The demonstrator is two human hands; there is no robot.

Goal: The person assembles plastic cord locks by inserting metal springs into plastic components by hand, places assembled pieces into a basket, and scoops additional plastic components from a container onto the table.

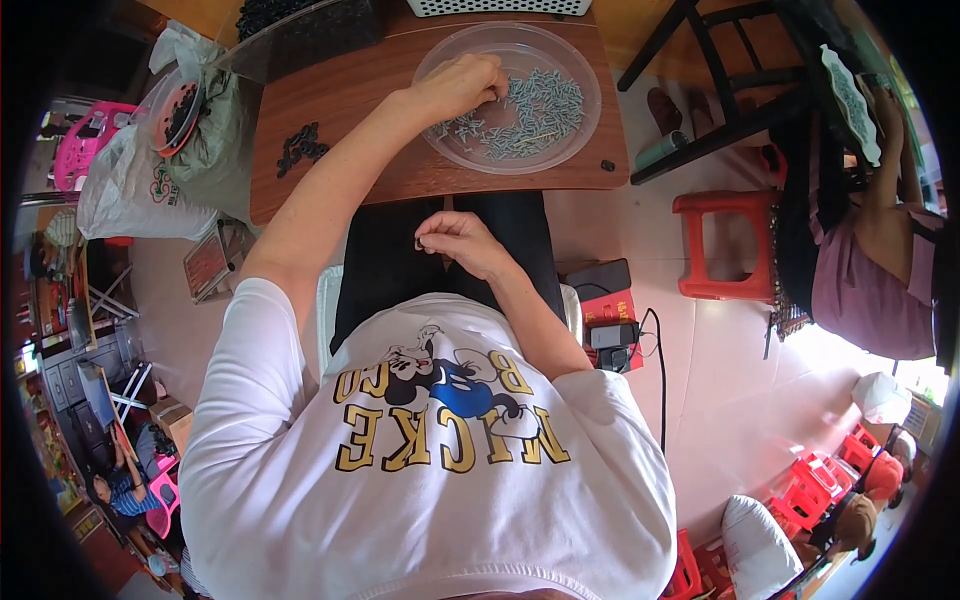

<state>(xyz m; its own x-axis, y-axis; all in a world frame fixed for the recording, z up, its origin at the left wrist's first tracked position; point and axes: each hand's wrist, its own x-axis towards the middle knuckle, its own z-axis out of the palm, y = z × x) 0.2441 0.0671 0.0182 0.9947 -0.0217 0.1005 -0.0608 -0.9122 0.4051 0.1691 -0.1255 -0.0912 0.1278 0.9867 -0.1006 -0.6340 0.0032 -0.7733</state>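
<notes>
Small greyish screws point(545, 105) lie in a loose spread inside a round, clear tray point(592, 105) on the brown wooden surface point(350, 85). Its raised rim probably keeps them from rolling off, and it sits within easy reach of the seated person.

The left hand point(470, 85) dips into the tray, its fingers drawn together low among the screws. From where I stand I can't tell whether that grip has closed on one, since the hand itself covers the fingertips.

The right hand point(460, 242) hangs over the lap, just off the near edge of the surface. Its grip is narrow: thumb and finger pinch a small dark piece point(418, 243), mostly hidden. Held this close to the body, it seems easy to see and clear of the reaching arm.

Left of the tray, a little heap of black pieces point(302, 148) sits apart from the screws, which likely stops the two kinds from mixing. A lone black piece point(608, 166) lies by the right corner.

Beyond, a dark bin point(320, 45) stands at the far left and a white perforated basket point(500, 6) at the back. Off to the right is a red stool point(725, 203), near a co-worker point(870, 265).
</notes>
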